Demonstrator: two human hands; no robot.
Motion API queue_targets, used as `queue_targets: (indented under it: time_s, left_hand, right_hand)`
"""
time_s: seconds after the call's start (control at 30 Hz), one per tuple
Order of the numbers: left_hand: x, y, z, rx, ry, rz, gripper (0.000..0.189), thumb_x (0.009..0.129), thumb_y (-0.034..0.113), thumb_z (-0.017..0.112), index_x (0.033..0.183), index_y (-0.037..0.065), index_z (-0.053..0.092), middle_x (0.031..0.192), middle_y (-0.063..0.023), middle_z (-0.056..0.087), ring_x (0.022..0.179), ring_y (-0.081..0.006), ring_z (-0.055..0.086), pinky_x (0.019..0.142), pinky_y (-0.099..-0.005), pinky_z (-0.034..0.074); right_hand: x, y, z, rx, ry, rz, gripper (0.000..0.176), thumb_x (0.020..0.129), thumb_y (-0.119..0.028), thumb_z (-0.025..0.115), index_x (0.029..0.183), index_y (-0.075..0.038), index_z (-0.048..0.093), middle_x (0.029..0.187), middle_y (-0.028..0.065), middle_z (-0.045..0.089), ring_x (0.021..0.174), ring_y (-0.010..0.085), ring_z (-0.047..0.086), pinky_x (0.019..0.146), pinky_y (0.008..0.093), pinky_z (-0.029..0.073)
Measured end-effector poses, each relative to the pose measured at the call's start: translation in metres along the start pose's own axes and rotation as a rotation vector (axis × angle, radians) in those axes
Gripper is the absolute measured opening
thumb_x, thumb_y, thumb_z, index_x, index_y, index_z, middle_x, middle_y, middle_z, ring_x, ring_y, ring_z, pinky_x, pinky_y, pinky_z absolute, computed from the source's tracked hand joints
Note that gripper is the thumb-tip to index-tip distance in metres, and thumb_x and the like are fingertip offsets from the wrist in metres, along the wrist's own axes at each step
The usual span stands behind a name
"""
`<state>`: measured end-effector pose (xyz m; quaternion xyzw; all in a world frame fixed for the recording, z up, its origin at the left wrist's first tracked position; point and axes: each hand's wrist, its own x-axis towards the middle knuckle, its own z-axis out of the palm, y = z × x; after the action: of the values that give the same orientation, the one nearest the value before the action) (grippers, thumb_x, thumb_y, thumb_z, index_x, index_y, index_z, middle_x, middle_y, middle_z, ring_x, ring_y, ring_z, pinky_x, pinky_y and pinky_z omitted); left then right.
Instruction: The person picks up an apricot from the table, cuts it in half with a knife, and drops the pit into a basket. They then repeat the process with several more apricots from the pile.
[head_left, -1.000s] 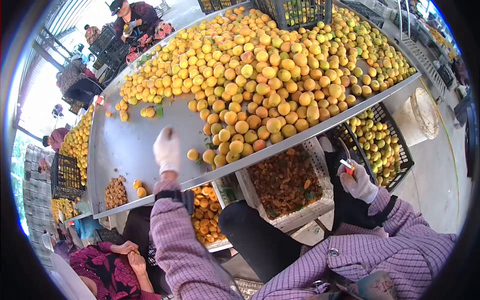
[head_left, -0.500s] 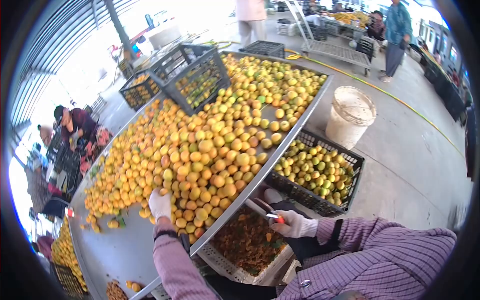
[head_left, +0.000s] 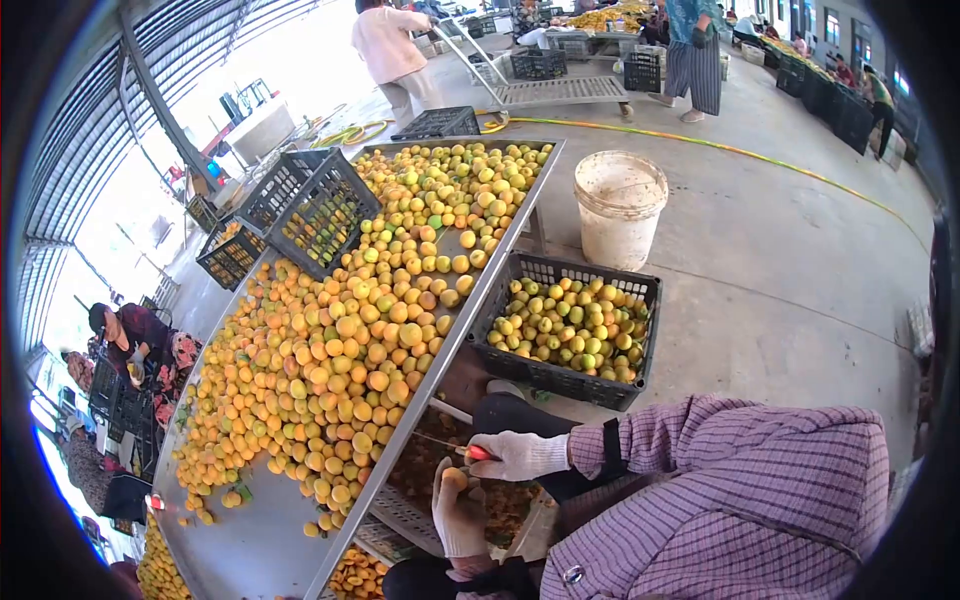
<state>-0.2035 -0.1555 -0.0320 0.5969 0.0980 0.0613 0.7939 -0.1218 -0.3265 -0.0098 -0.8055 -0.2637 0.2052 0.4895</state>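
My left hand (head_left: pixel 462 520), in a white glove, holds an apricot (head_left: pixel 455 478) upright between its fingers. In my right hand (head_left: pixel 527 456), also gloved, is a small knife with a red handle (head_left: pixel 482 453); its thin blade points left, just above the apricot. Both hands are beside the metal table's edge, over a crate of brownish-orange pieces (head_left: pixel 415 470) that they partly hide. A large heap of apricots (head_left: pixel 330 350) covers much of the metal table (head_left: pixel 250 545) to the left of my hands.
A black crate of greener apricots (head_left: pixel 575 330) stands right of the table, with a stained white bucket (head_left: pixel 620 210) behind it. A tilted black crate (head_left: pixel 315 215) rests on the heap. A hose (head_left: pixel 720 150) crosses the floor; a person (head_left: pixel 390 50) is by a cart (head_left: pixel 560 92).
My left hand has come off the heap with an apricot and moved right and down to the knife. The right hand has shifted left. My view has turned, and the person at the back shows more.
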Motion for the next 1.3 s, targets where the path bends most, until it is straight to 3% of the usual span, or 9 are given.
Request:
queue_targets:
  time_s: [0.13, 0.2, 0.23, 0.33, 0.43, 0.63, 1.03, 1.1, 1.3]
  left_hand:
    - [-0.013, -0.002, 0.009, 0.133, 0.055, -0.113, 0.032, 0.106, 0.014, 0.051, 0.134, 0.000, 0.055, 0.132, -0.0102, 0.057, 0.111, -0.0199, 0.060, 0.096, -0.0299, 0.052]
    - [-0.005, -0.016, -0.007, -0.759, -0.088, -0.219, 0.036, 0.106, 0.016, 0.052, 0.138, -0.001, 0.053, 0.133, -0.0097, 0.058, 0.118, -0.0208, 0.060, 0.104, -0.0331, 0.050]
    - [-0.012, -0.022, -0.011, -0.710, -0.066, -0.182, 0.038, 0.107, 0.021, 0.051, 0.138, -0.001, 0.054, 0.133, -0.0108, 0.061, 0.119, -0.0224, 0.061, 0.106, -0.0345, 0.049]
    - [-0.019, -0.013, -0.003, -0.705, -0.041, -0.166, 0.039, 0.107, 0.024, 0.053, 0.138, 0.000, 0.054, 0.132, -0.0122, 0.064, 0.121, -0.0233, 0.062, 0.109, -0.0363, 0.048]
    - [-0.014, -0.030, -0.007, -0.866, -0.069, -0.089, 0.044, 0.103, 0.021, 0.061, 0.141, 0.002, 0.052, 0.129, -0.0113, 0.062, 0.116, -0.0239, 0.063, 0.105, -0.0365, 0.050]
    - [-0.025, -0.025, 0.004, -0.934, -0.019, -0.110, 0.045, 0.102, 0.024, 0.065, 0.140, 0.003, 0.053, 0.121, -0.0102, 0.063, 0.110, -0.0244, 0.063, 0.098, -0.0360, 0.051]
    - [-0.023, -0.032, 0.003, -0.935, 0.025, -0.157, 0.043, 0.100, 0.030, 0.067, 0.131, 0.002, 0.056, 0.119, -0.0134, 0.065, 0.111, -0.0258, 0.061, 0.106, -0.0398, 0.045]
    - [-0.023, -0.030, 0.005, -0.944, 0.018, -0.145, 0.037, 0.099, 0.023, 0.068, 0.128, 0.003, 0.059, 0.120, -0.0113, 0.066, 0.106, -0.0220, 0.063, 0.096, -0.0350, 0.050]
    - [-0.027, -0.029, 0.007, -0.845, -0.013, -0.110, 0.041, 0.104, 0.029, 0.060, 0.135, 0.004, 0.054, 0.123, -0.0098, 0.064, 0.111, -0.0233, 0.061, 0.102, -0.0382, 0.046]
  right_hand:
    - [-0.020, -0.006, 0.011, -0.010, -0.017, 0.051, 0.039, 0.103, -0.046, 0.056, 0.120, -0.011, 0.057, 0.093, 0.0192, 0.070, 0.087, 0.0362, 0.071, 0.076, 0.0437, 0.054]
    - [-0.031, -0.017, 0.007, 0.018, 0.011, 0.073, 0.038, 0.105, -0.048, 0.050, 0.114, -0.012, 0.057, 0.097, 0.0240, 0.070, 0.096, 0.0460, 0.068, 0.080, 0.0513, 0.053]
    - [-0.036, -0.025, 0.002, -0.016, 0.014, 0.140, 0.036, 0.104, -0.048, 0.051, 0.111, -0.013, 0.057, 0.097, 0.0240, 0.071, 0.097, 0.0465, 0.068, 0.080, 0.0525, 0.054]
    - [-0.030, 0.027, 0.023, 0.119, 0.134, -0.062, 0.036, 0.104, -0.045, 0.053, 0.103, -0.010, 0.060, 0.090, 0.0204, 0.068, 0.091, 0.0438, 0.068, 0.077, 0.0477, 0.054]
    - [-0.038, -0.002, 0.006, 0.358, 0.004, 0.161, 0.024, 0.106, -0.030, 0.056, 0.104, -0.007, 0.061, 0.078, 0.0039, 0.061, 0.072, 0.0119, 0.059, 0.066, 0.0305, 0.050]
    - [-0.047, -0.010, 0.016, 0.074, -0.157, 0.179, 0.032, 0.107, -0.034, 0.053, 0.109, -0.004, 0.061, 0.078, 0.0083, 0.062, 0.072, 0.0159, 0.061, 0.066, 0.0348, 0.049]
    - [-0.043, -0.004, 0.023, 0.046, -0.167, 0.194, 0.039, 0.108, -0.041, 0.050, 0.106, -0.003, 0.060, 0.077, 0.0114, 0.061, 0.074, 0.0199, 0.062, 0.068, 0.0375, 0.049]
    - [-0.044, -0.002, 0.024, 0.053, -0.166, 0.199, 0.040, 0.108, -0.041, 0.049, 0.106, -0.003, 0.061, 0.078, 0.0112, 0.061, 0.073, 0.0197, 0.062, 0.068, 0.0373, 0.049]
    - [-0.046, 0.000, 0.026, 0.087, -0.164, 0.234, 0.042, 0.109, -0.043, 0.047, 0.106, -0.003, 0.062, 0.076, 0.0109, 0.062, 0.076, 0.0199, 0.068, 0.070, 0.0378, 0.053]
